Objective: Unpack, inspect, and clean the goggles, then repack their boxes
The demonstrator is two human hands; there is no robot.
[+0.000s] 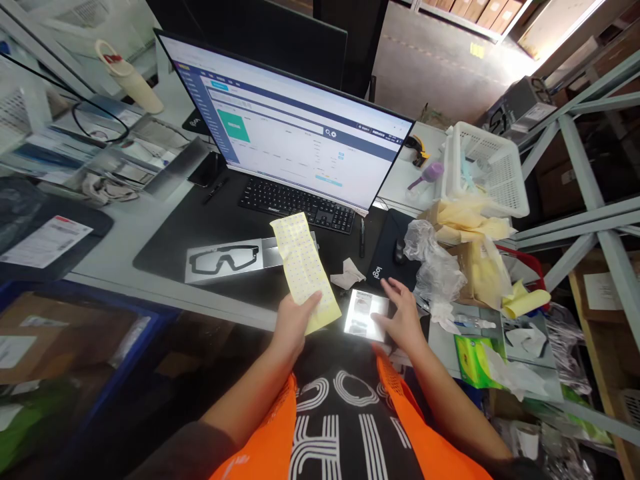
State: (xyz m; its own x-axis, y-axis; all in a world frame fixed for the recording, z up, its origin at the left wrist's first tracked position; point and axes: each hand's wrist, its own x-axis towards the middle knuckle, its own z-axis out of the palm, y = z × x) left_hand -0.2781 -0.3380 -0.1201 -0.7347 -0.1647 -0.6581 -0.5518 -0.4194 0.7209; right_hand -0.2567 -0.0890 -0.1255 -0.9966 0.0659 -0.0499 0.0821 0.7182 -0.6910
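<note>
My left hand (pixel 294 320) is closed on the lower end of a yellow sheet (pixel 303 263) printed with rows of small marks, the thumb lying on top. The sheet slants up over the desk and covers part of a long flat box (pixel 270 252) with a picture of dark-framed glasses on it. My right hand (pixel 404 319) has its fingers apart, with the thumb at the right edge of a small shiny packet (pixel 360 315) near the desk's front edge. Glare hides most of the packet's print. Beyond it lies a crumpled tissue (pixel 347 274).
A lit monitor (pixel 300 127) stands behind a black keyboard (pixel 295 203). To the right are a mouse (pixel 399 251), clear plastic wrap (pixel 433 260), a white basket (pixel 485 163) and a green tissue pack (pixel 475 362). A phone (pixel 207 169) lies left of the keyboard, near a pen (pixel 215 190).
</note>
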